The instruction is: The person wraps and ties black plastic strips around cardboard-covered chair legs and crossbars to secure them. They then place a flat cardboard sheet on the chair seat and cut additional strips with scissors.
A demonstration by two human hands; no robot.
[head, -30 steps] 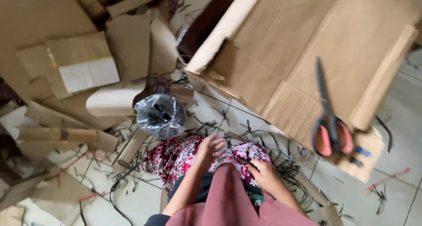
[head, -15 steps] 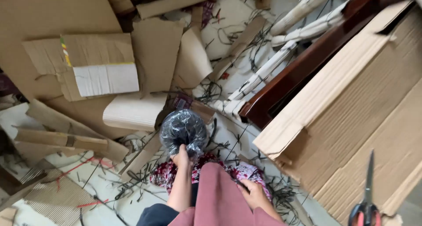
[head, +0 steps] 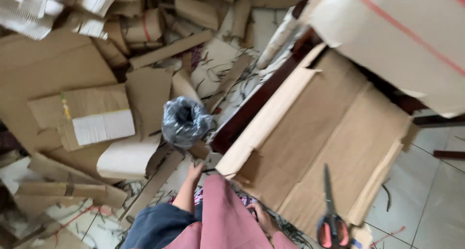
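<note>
The left hand (head: 194, 172) is reaching toward a shiny bag (head: 184, 120) — its grip is unclear. The right hand (head: 261, 217) is lying loose on cloth — holding nothing.

Red-handled scissors (head: 330, 220) lie on a flattened cardboard sheet (head: 329, 132) beside scattered cardboard offcuts (head: 82, 113).

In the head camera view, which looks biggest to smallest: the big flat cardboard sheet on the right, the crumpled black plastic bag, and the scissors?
1. Flat cardboard sheet, by far the largest.
2. Black plastic bag and scissors: unsure. The scissors look longer, the bag bulkier, and the scissors lie partly cut off by the frame edge.
</note>
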